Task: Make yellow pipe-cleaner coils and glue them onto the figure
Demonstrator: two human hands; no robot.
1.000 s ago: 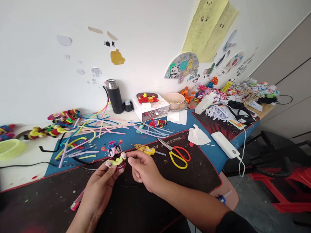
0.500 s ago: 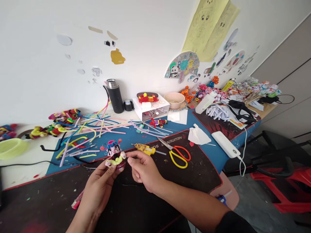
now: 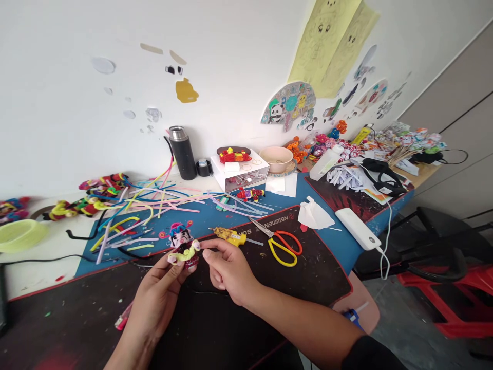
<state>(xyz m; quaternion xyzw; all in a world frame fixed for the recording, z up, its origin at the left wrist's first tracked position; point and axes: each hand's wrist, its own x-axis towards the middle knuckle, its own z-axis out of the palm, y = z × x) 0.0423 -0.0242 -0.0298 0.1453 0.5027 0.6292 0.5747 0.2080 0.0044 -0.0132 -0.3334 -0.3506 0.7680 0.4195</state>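
A small fuzzy figure [image 3: 185, 246] with a blue and pink hat, a white face and a pale yellow piece across its front is upright above the dark mat. My left hand [image 3: 164, 282] grips its lower left side between thumb and fingers. Close by on the right, the index fingertip of my right hand [image 3: 229, 267] meets the end of the yellow piece; its thumb is beside that finger and the other fingers are curled. Behind my right hand lies a yellow glue gun [image 3: 231, 236]. Scissors [image 3: 281, 244] with red and yellow handles rest on the mat, blades apart.
Loose pipe cleaners [image 3: 154, 203] spread over the blue surface behind the figure. A black flask [image 3: 182, 154], a white box [image 3: 241, 172] and a beige bowl [image 3: 276, 158] stand near the wall. A white power bank [image 3: 357, 229] with a cable lies at right.
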